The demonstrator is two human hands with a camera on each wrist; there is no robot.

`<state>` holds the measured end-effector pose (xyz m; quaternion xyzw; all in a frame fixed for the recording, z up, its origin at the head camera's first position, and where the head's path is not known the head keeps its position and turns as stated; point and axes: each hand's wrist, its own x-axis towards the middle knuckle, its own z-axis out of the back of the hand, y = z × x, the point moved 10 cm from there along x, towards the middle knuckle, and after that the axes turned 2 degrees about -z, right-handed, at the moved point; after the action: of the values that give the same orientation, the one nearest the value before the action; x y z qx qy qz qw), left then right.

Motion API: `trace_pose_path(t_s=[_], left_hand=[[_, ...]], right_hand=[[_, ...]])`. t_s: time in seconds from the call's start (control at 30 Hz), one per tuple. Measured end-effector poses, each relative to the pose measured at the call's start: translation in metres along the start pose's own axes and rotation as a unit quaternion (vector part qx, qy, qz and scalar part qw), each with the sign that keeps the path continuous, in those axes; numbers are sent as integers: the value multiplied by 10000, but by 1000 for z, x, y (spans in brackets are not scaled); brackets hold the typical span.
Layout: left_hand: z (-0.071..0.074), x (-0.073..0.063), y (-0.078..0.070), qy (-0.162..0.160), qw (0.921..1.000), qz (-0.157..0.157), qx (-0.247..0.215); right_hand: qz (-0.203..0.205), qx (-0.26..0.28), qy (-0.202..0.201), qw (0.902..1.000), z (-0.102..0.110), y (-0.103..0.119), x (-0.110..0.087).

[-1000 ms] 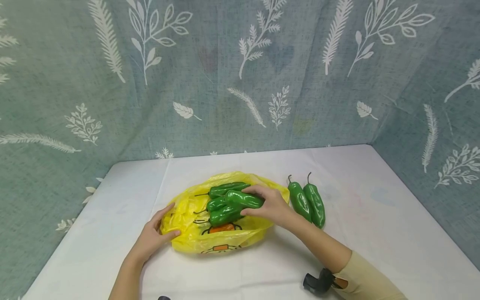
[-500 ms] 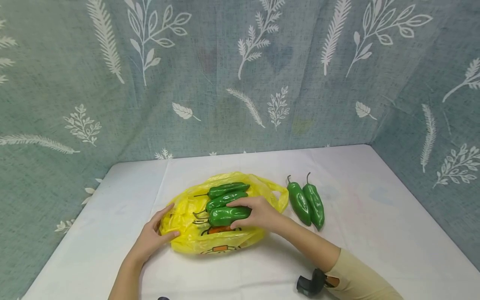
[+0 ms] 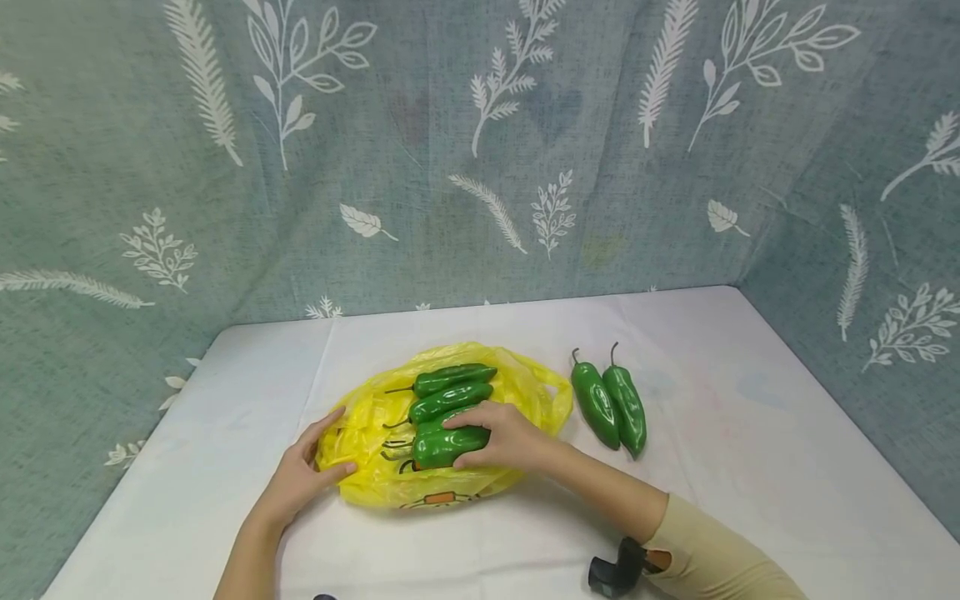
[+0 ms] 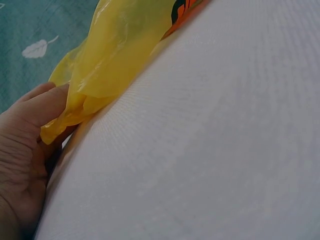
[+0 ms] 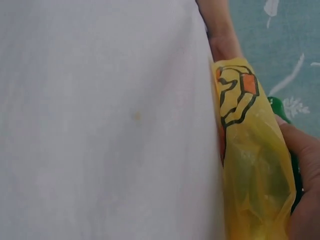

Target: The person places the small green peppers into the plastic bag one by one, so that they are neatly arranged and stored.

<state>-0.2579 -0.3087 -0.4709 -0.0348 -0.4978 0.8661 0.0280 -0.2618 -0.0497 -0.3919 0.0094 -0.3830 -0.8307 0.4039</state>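
Note:
A yellow plastic bag (image 3: 378,479) lies on the table with its mouth facing up. Several glossy green chili peppers (image 3: 453,379) with thin dark stems lie side by side in it. My right hand (image 3: 502,437) reaches in from the right and grips the nearest green chili pepper (image 3: 442,450), thumb on the near side, fingers over the top. Another pepper just behind it is partly covered by those fingers. My left hand (image 3: 303,467) holds the bag's left end between thumb and fingers; in the left wrist view, yellow plastic (image 4: 100,75) bunches between them.
Two more green chili peppers (image 3: 596,404) lie on the white tablecloth (image 3: 750,467) to the right of the bag, stems pointing away. A grey-green curtain (image 3: 420,250) with white leaf prints hangs behind and at both sides of the table.
My right hand has moved left and toward the near side, lowering a pepper from above the others into the bag's front. The left hand keeps its place at the bag's left end.

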Motion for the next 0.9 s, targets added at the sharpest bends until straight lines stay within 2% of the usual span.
trace_pose_path(t_s=[0.17,0.57,0.9], left_hand=[[1,-1,1,-6,10000,34,27],[2,-3,1,-28,10000,-9,-41],[1,1,1,-48,9999,12,107]], right_hand=[[281,-226,55,9993,-9,1,0],[129,-506,85,9986,-20,-6,-1],[244,-170,-184,9994,-10,-3,-3]])
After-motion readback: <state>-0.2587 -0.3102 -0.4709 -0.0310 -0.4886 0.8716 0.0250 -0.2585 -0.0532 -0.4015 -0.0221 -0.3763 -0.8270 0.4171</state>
